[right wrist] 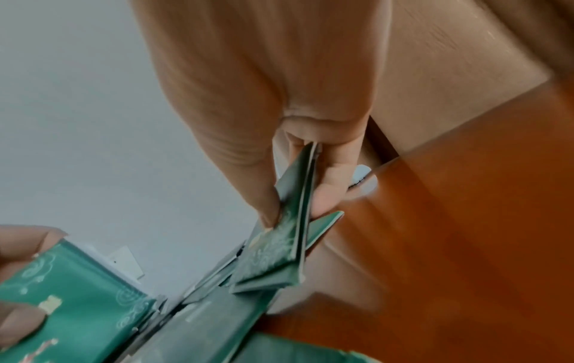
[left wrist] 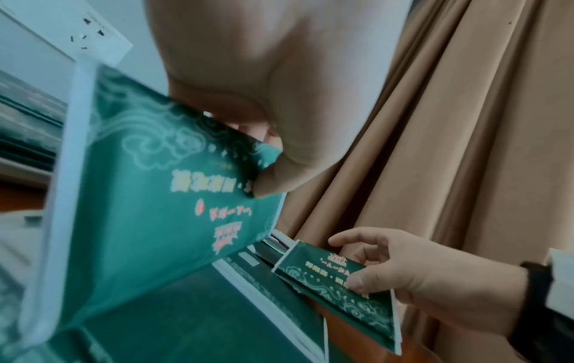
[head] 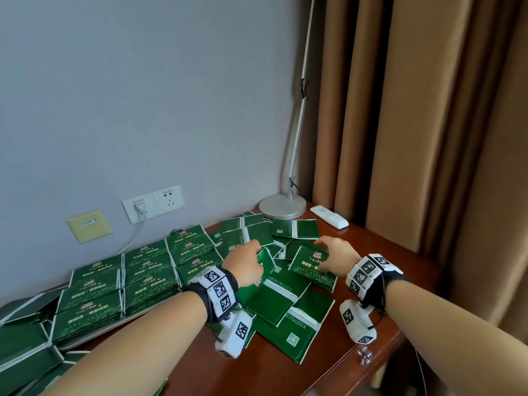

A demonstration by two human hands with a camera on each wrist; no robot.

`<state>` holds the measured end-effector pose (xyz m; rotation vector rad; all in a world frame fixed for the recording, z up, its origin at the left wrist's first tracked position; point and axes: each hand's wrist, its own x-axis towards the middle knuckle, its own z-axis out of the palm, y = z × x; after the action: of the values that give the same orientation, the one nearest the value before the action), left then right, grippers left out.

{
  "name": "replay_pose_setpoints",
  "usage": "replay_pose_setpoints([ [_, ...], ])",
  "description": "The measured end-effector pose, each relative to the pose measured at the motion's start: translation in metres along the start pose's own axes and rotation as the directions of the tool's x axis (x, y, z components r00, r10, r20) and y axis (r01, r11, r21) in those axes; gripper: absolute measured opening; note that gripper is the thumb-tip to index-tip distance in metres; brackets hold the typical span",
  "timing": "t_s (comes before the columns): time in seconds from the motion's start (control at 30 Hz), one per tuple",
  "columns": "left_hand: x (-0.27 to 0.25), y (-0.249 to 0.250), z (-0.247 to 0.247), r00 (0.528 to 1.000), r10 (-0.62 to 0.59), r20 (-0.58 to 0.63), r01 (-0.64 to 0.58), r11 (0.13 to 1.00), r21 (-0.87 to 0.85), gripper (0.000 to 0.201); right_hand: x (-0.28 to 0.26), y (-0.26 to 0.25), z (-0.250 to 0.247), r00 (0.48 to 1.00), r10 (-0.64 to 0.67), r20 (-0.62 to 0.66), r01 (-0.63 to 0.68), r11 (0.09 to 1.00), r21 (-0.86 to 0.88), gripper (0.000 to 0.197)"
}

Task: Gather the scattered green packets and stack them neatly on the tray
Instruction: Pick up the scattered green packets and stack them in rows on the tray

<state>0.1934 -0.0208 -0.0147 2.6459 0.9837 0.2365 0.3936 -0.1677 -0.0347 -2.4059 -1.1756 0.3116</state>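
Several loose green packets [head: 288, 310] lie scattered on the wooden table [head: 357, 364]. My left hand [head: 251, 254] pinches one green packet [head: 264, 267] by its edge and holds it tilted up; thumb and fingers on the packet [left wrist: 149, 208] show in the left wrist view. My right hand [head: 325, 254] grips a few packets [head: 311, 271] together just above the pile, thumb on top of the packets [right wrist: 279, 245]. Neat rows of stacked packets [head: 120, 284] fill the tray [head: 94, 335] at the left.
A lamp base [head: 283, 207] and a white remote [head: 328, 220] stand at the back right of the table. Wall sockets [head: 154, 202] with a plugged cable sit behind the stacks. Brown curtains [head: 414, 124] hang at the right. More packets lie at the lower left.
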Motion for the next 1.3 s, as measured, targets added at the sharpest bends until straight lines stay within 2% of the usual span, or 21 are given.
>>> replay_pose_setpoints([
  [0.13,-0.006,-0.005,-0.016,0.999,-0.033,-0.040,0.030,0.997,-0.073,0.048,-0.004,-0.008,-0.013,0.998,-0.004,-0.067,0.011,0.995,0.104,0.059],
  [0.27,-0.014,-0.019,-0.035,0.989,-0.106,-0.102,0.078,0.966,-0.245,0.044,-0.009,-0.032,-0.022,0.987,-0.018,-0.161,0.051,0.977,0.209,0.052],
  [0.43,-0.034,-0.048,-0.060,0.975,-0.190,-0.118,0.133,0.917,-0.377,0.044,-0.007,-0.071,-0.020,0.984,-0.060,-0.167,0.109,0.947,0.303,0.056],
  [0.53,-0.044,-0.074,-0.076,0.950,-0.294,-0.106,0.198,0.830,-0.521,0.044,-0.002,-0.098,-0.012,0.981,-0.063,-0.185,0.125,0.930,0.345,0.059],
  [0.63,-0.056,-0.103,-0.090,0.909,-0.405,-0.097,0.248,0.714,-0.655,0.040,0.006,-0.126,-0.003,0.977,-0.077,-0.198,0.146,0.921,0.362,0.053],
  [0.73,-0.067,-0.141,-0.101,0.872,-0.481,-0.094,0.248,0.598,-0.762,0.019,0.018,-0.155,0.012,0.971,-0.083,-0.224,0.167,0.906,0.388,0.048],
  [0.87,-0.072,-0.189,-0.107,0.801,-0.591,-0.091,0.248,0.466,-0.850,0.031,0.034,-0.190,0.033,0.959,-0.092,-0.267,0.209,0.868,0.451,0.048],
  [0.93,-0.070,-0.212,-0.110,0.792,-0.605,-0.085,0.248,0.446,-0.860,0.038,0.043,-0.207,0.043,0.959,-0.120,-0.258,0.229,0.864,0.448,0.050],
  [1.0,-0.067,-0.233,-0.112,0.771,-0.632,-0.080,0.256,0.423,-0.870,0.036,0.054,-0.224,0.055,0.963,-0.143,-0.227,0.236,0.853,0.465,0.051],
  [1.13,-0.053,-0.264,-0.110,0.715,-0.698,-0.036,0.227,0.280,-0.933,0.030,0.077,-0.251,0.075,0.984,-0.147,-0.101,0.178,0.812,0.556,0.051],
  [1.3,-0.027,-0.285,-0.109,0.690,-0.722,-0.056,0.171,0.238,-0.956,0.028,0.115,-0.269,0.090,0.984,-0.172,-0.034,0.160,0.799,0.580,0.045],
])
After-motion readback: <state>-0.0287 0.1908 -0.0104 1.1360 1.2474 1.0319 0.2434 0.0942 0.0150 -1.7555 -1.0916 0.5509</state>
